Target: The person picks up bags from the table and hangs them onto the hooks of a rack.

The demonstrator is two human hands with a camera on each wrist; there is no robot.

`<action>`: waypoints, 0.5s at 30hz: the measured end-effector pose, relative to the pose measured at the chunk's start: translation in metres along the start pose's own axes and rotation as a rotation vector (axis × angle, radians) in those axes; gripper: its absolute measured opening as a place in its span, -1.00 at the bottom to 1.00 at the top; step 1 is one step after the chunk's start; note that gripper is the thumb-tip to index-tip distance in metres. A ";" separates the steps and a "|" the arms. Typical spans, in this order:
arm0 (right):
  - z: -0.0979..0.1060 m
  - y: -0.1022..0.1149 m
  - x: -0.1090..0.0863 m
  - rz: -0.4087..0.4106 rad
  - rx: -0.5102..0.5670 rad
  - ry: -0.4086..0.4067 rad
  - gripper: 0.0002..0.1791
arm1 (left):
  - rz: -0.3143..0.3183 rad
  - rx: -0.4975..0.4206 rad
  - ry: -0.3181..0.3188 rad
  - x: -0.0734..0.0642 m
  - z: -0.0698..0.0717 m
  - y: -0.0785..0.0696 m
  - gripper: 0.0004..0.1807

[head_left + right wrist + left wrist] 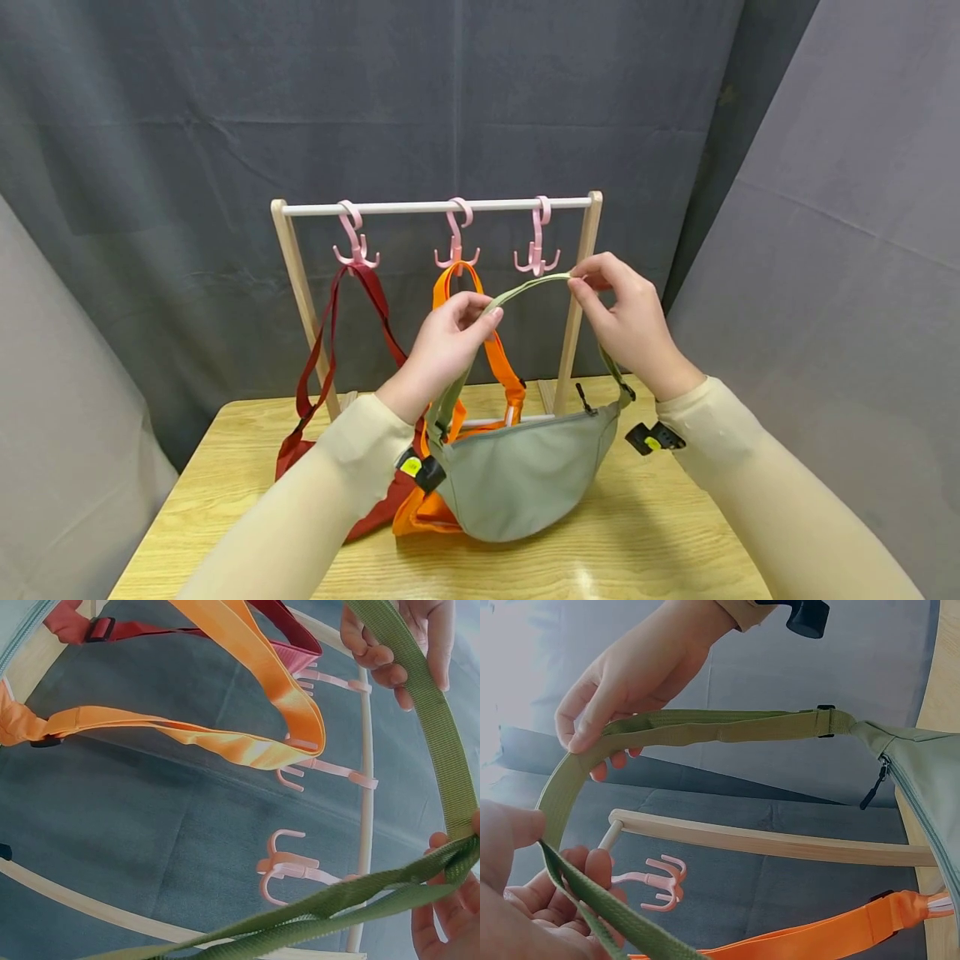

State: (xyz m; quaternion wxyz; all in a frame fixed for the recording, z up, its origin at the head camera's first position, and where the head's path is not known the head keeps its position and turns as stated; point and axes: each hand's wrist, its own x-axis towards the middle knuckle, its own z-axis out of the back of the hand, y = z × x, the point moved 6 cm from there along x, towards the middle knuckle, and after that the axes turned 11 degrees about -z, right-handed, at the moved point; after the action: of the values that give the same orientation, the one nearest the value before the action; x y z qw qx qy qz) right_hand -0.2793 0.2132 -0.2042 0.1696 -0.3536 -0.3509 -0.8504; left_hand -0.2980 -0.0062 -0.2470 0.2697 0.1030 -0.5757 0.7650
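Note:
A grey-green waist bag (525, 479) hangs by its strap (528, 286) between my two hands, in front of the rack. My left hand (453, 333) pinches the strap on its left side, between thumb and fingers. On the other side my right hand (622, 312) pinches the strap's upper part, near the right pink hook (536, 242). That hook carries nothing. In the left wrist view the strap's buckle (826, 721) and the zipper pull (875, 784) show. The right wrist view shows the strap (427, 705) stretching from one hand to the other.
A rack with a white bar (405, 207) stands on the wooden table (660, 517). A red bag (382, 508) hangs from the left hook (352, 237), an orange bag (427, 512) from the middle hook (455, 237). Grey cloth (450, 100) surrounds the table.

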 end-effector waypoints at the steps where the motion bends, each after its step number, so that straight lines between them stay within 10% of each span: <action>1: 0.000 0.000 0.001 -0.003 0.000 0.001 -0.87 | 0.002 -0.002 -0.002 0.001 0.000 0.000 -0.68; 15: -0.005 0.000 0.019 -0.022 -0.007 -0.006 -0.87 | 0.010 -0.024 -0.028 0.013 0.004 -0.005 -0.70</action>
State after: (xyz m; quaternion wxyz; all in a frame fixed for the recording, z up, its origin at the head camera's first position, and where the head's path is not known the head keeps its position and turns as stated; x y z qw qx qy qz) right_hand -0.2951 0.2092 -0.1927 0.1576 -0.3530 -0.3523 -0.8523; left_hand -0.3063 -0.0056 -0.2353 0.2594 0.1076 -0.5889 0.7578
